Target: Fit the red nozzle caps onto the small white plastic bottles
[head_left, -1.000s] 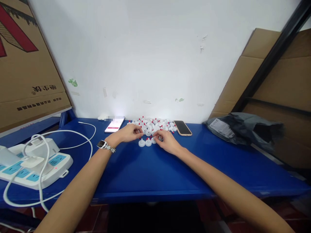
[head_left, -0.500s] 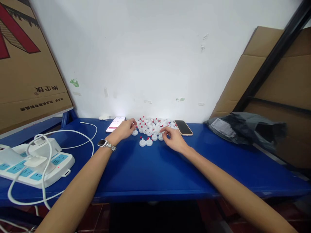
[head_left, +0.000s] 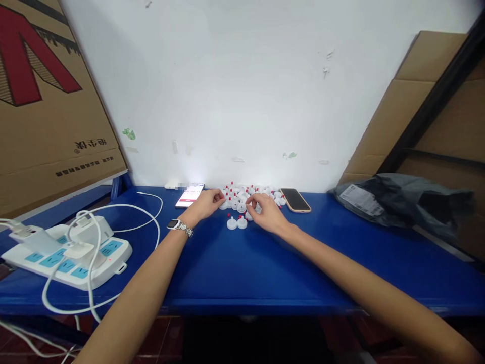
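A pile of small white caps with red tips [head_left: 252, 193] lies at the back of the blue table [head_left: 242, 263], against the wall. Two separate caps [head_left: 237, 222] stand in front of the pile. My left hand [head_left: 206, 201], with a watch on the wrist, reaches the pile's left edge with fingers pinched on a cap. My right hand [head_left: 265, 210] rests just right of the two caps, its fingers curled at the pile; what it holds is too small to make out.
A lit phone [head_left: 189, 194] lies left of the pile, a dark phone [head_left: 295, 199] right of it. A white power strip [head_left: 68, 250] with plugs and cables sits at the left. A grey plastic bag [head_left: 397, 199] lies at the right. Cardboard leans on both sides.
My left hand went out to the pile's left edge and stays there. My right hand shifted up toward the pile. The camera view slid, so everything sits further right.
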Action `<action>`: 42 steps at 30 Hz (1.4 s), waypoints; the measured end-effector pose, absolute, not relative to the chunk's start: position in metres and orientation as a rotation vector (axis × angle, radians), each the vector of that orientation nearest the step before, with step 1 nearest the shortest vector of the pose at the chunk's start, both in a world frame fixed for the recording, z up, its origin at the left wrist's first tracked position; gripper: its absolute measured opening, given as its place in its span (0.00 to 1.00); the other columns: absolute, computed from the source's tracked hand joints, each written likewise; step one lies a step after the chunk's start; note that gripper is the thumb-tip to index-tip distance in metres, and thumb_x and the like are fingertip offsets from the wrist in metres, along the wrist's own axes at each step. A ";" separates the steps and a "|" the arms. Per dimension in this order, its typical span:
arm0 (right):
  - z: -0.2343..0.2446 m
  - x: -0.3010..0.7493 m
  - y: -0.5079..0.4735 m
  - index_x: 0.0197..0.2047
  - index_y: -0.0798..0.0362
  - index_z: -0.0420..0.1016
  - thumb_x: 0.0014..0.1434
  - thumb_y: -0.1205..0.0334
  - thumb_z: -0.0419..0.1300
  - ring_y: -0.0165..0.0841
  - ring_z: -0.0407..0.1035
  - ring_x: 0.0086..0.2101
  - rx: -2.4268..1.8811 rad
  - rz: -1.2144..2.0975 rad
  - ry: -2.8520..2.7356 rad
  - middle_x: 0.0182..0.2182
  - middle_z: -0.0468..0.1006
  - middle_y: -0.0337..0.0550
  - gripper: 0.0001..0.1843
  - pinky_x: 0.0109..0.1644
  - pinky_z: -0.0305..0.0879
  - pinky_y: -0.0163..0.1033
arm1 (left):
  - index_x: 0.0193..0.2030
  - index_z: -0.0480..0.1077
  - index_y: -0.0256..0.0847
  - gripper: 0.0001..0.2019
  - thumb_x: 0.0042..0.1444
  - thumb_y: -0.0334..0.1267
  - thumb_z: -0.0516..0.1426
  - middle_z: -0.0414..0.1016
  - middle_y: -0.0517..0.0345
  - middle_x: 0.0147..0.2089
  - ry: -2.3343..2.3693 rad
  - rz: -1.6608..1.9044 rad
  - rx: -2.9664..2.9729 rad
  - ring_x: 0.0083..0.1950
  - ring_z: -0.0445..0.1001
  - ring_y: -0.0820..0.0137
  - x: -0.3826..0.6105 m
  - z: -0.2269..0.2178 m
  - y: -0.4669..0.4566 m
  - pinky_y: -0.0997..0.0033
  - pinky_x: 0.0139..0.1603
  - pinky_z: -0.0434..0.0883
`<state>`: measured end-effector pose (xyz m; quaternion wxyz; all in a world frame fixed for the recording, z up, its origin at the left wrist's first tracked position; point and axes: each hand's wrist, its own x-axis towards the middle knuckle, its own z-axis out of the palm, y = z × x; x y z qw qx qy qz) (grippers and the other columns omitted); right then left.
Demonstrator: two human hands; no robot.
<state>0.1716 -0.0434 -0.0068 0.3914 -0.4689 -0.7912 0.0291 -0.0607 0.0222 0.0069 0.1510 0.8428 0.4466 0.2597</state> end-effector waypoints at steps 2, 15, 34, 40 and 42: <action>-0.003 0.171 -0.044 0.46 0.52 0.72 0.62 0.60 0.56 0.37 0.68 0.39 -1.156 0.115 -1.990 0.35 0.75 0.44 0.10 0.47 0.62 0.42 | 0.40 0.71 0.37 0.13 0.62 0.46 0.54 0.76 0.54 0.35 1.125 0.861 2.309 0.35 0.73 0.69 -0.053 0.014 0.014 0.70 0.37 0.68; 0.002 0.171 -0.065 0.43 0.51 0.63 0.65 0.53 0.53 0.31 0.62 0.29 -1.020 0.415 -1.959 0.30 0.69 0.37 0.11 0.35 0.59 0.37 | 0.32 0.59 0.41 0.18 0.71 0.48 0.42 0.64 0.63 0.29 0.773 1.069 2.463 0.30 0.63 0.73 -0.002 0.018 -0.023 0.71 0.35 0.60; -0.003 0.169 -0.057 0.23 0.51 0.56 0.64 0.44 0.49 0.27 0.55 0.23 -1.157 0.364 -1.744 0.17 0.60 0.34 0.24 0.29 0.50 0.35 | 0.24 0.53 0.41 0.25 0.67 0.55 0.42 0.51 0.65 0.22 0.784 1.075 2.142 0.25 0.53 0.75 0.012 0.008 -0.016 0.71 0.27 0.53; -0.004 0.160 -0.054 0.17 0.49 0.51 0.62 0.48 0.48 0.26 0.49 0.17 -1.150 0.849 -1.452 0.13 0.53 0.33 0.25 0.23 0.46 0.35 | 0.24 0.51 0.41 0.24 0.67 0.54 0.41 0.51 0.65 0.22 0.819 1.136 2.220 0.24 0.51 0.76 0.017 0.007 -0.019 0.71 0.26 0.52; -0.001 0.157 -0.058 0.18 0.49 0.49 0.62 0.50 0.48 0.25 0.46 0.16 -1.076 1.053 -1.317 0.13 0.50 0.32 0.23 0.21 0.43 0.34 | 0.24 0.50 0.41 0.24 0.67 0.54 0.41 0.51 0.65 0.21 0.820 1.151 2.224 0.24 0.51 0.76 0.018 0.006 -0.018 0.71 0.26 0.52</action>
